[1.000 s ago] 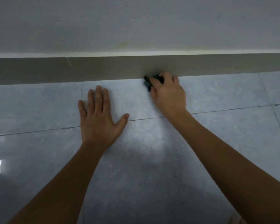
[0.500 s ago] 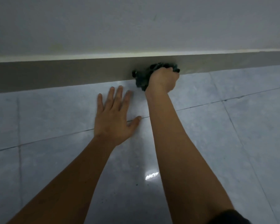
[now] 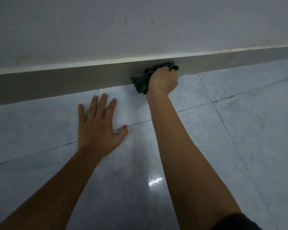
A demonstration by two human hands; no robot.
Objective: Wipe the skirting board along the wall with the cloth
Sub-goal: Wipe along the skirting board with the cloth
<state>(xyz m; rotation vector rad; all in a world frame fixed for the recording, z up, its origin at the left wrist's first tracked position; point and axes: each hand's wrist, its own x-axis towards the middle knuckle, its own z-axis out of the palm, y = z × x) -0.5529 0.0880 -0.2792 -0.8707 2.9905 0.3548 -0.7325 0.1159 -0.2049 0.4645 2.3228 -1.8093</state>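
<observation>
Two bare hands are in view, both low against the tiled floor [image 3: 239,146] at the foot of the wall [image 3: 140,27]. The right hand [image 3: 163,80] is closed in a fist around a dark, crumpled cloth [image 3: 140,83], pressing it against the face of the grey skirting board [image 3: 56,85]. The cloth bunches out from both sides of the fist: a larger wad hangs to the left of the hand and reaches down to the floor's junction with the board, while a smaller tuft shows above the knuckles near the board's pale top edge. The contact point sits right of the middle of the visible run of board.

The left hand [image 3: 100,128] lies flat on the floor, palm down, fingers spread and extended toward the board, holding nothing. Its fingertips stop just short of the skirting board; the thumb rests on a grout line [image 3: 198,107]. It is to the left of the right forearm and apart from the cloth.

The floor tiles are blue-grey and glossy, with a bright light reflection [image 3: 155,180] beside the right forearm and a few dark specks [image 3: 125,197] scattered nearby. A dark sleeve edge [image 3: 236,223] shows at the bottom right corner of the view.
</observation>
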